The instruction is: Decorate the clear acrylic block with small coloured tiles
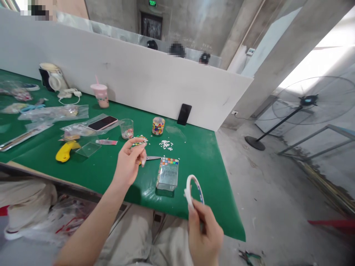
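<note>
My right hand point(205, 232) grips a roll of white tape point(189, 190) by its lower rim, holding the ring upright over the front of the green table. My left hand point(130, 159) hovers with thumb and fingers drawn together; whatever may be between them is too small to make out. Between the hands stands a clear box point(168, 175) with colourful mosaic tiles along its upper and left edges. Scissors point(153, 158) lie beside it, their handles partly hidden behind my left hand. Loose white chips point(166, 145) are scattered beyond the box, and colourful pieces point(140, 139) lie behind my left fingers.
On the green table point(202, 159) stand a tile-covered round jar point(158, 127), a clear cup point(127, 131) and a pink drink cup point(101, 96). A yellow tool point(65, 150), a glue tube point(107, 142) and a phone point(102, 123) lie leftward. A white partition point(144, 81) runs behind.
</note>
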{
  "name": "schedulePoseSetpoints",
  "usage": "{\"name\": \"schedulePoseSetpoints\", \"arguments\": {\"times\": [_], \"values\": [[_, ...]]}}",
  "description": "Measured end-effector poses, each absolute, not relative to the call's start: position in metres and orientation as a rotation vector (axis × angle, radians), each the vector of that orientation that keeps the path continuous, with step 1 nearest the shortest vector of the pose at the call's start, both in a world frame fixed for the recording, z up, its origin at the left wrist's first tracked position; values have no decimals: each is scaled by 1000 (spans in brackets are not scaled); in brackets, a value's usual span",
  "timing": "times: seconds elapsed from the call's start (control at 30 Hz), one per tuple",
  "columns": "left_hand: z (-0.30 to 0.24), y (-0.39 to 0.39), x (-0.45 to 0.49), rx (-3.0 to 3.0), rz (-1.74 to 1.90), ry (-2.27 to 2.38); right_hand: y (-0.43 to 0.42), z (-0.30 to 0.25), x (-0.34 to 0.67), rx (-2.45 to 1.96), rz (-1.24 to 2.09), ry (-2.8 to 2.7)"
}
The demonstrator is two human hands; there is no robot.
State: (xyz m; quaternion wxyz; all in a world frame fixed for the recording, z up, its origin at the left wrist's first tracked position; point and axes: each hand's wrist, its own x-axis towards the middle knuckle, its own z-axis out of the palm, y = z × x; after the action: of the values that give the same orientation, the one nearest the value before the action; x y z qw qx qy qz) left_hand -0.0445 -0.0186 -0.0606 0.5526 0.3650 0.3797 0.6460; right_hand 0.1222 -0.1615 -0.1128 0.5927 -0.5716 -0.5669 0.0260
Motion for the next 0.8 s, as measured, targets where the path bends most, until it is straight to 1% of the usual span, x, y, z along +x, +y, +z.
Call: {"name": "schedulePoseSetpoints", "arguments": {"times": [0.07,0.2,0.33,0.43,0.5,0.63,0.8], "values": [[-58,-22,-45,924,1416,869,-145,-119,137,-1466,71,-1392],[-60,-40,-34,983,1270,844,-95,-135,168,-1519,43,-1452],[-65,-45,-27,1035,1181,835,-62,-161,187,-1474,112,-1554],[-62,-43,-24,1176,1164,846,-53,-165,189,-1398,133,-1560],[-57,-42,-19,1311,1175,863,-52,-152,184,-1338,135,-1533],[-49,-40,-3,1569,1199,813,-55,-102,164,-1185,193,-1547],[-37,-32,11,1780,1361,572,-53,-60,143,-813,434,-1556]]}}
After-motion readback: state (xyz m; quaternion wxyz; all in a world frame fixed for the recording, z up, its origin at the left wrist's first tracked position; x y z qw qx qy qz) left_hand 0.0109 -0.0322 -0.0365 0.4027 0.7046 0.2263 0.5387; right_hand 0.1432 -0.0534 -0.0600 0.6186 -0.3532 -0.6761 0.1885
